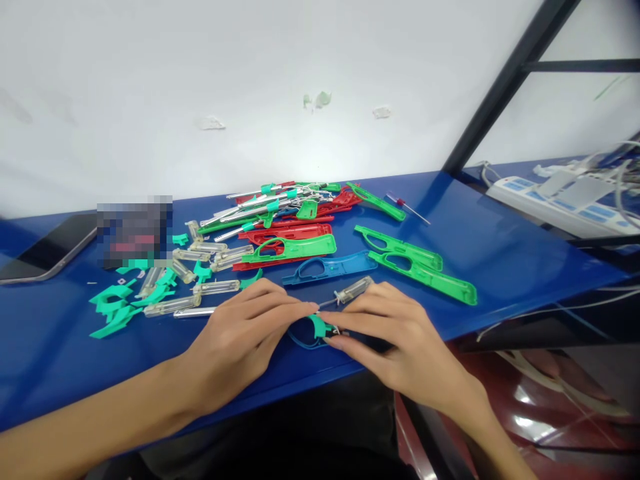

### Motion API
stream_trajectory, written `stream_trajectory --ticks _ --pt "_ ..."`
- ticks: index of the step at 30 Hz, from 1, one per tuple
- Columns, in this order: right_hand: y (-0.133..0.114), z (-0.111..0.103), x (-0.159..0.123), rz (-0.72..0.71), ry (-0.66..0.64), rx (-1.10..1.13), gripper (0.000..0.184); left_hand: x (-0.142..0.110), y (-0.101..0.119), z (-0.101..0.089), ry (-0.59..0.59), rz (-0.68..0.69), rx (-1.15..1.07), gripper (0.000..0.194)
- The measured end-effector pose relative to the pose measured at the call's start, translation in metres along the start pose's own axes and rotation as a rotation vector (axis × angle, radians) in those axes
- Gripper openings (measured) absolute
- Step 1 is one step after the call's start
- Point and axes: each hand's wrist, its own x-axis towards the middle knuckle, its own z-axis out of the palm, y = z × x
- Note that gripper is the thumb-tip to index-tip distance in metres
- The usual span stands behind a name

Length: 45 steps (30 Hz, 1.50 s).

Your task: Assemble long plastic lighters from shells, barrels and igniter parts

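Close to the table's front edge, my left hand (pixel 250 327) and my right hand (pixel 400 333) meet over a blue lighter shell (pixel 305 343), mostly hidden by them. A teal trigger piece (pixel 317 327) sits in the shell between my fingertips. My right thumb and index finger pinch the shell beside the trigger, at a small dark part with a white wire. My left fingers are closed over its other end. A silver tube (pixel 195 312) sticks out left of my left hand; its joint is hidden. Just beyond my right fingers lies a clear fuel tank (pixel 354 290).
Green shells (pixel 425 270) and a blue shell (pixel 333 268) lie beyond my hands. Behind them is a pile of metal-tubed lighter parts (pixel 280 203). Loose teal triggers (pixel 115 300) and clear tanks (pixel 217 287) lie left, near a phone (pixel 50 250). A screwdriver (pixel 407 207) lies at the back.
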Motion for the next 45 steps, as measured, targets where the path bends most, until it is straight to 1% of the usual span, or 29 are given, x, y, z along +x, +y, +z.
stream_trajectory --ticks 8,12,18,23,26,29,31,38,45 --pt "0.002 0.001 0.002 -0.04 0.011 -0.005 0.024 0.002 0.0 0.001 -0.001 -0.001 -0.019 0.03" --pt "0.003 0.0 0.001 -0.056 0.018 -0.024 0.025 0.004 0.006 -0.001 0.008 -0.027 -0.057 0.028" --pt "0.003 0.0 0.0 -0.079 0.018 -0.084 0.027 0.004 0.012 -0.005 -0.075 -0.045 -0.026 0.018" --pt "0.001 -0.001 0.0 -0.072 0.005 -0.078 0.027 0.003 0.01 -0.005 -0.115 -0.021 0.012 0.017" --pt "-0.001 -0.003 -0.001 -0.042 -0.036 -0.05 0.026 0.003 0.01 -0.005 -0.128 -0.016 0.026 0.02" --pt "-0.003 -0.005 -0.002 -0.008 -0.078 -0.027 0.032 0.002 0.009 -0.004 -0.135 -0.016 0.039 0.022" --pt "-0.003 -0.005 -0.003 -0.006 -0.083 -0.025 0.034 0.002 0.008 -0.004 -0.132 -0.01 0.049 0.022" --pt "-0.001 -0.001 -0.005 0.001 -0.049 -0.062 0.031 0.0 0.007 -0.002 -0.121 -0.022 0.075 0.022" --pt "0.001 0.001 -0.002 0.024 0.026 -0.05 0.024 0.002 0.007 -0.002 -0.123 -0.052 0.061 0.019"
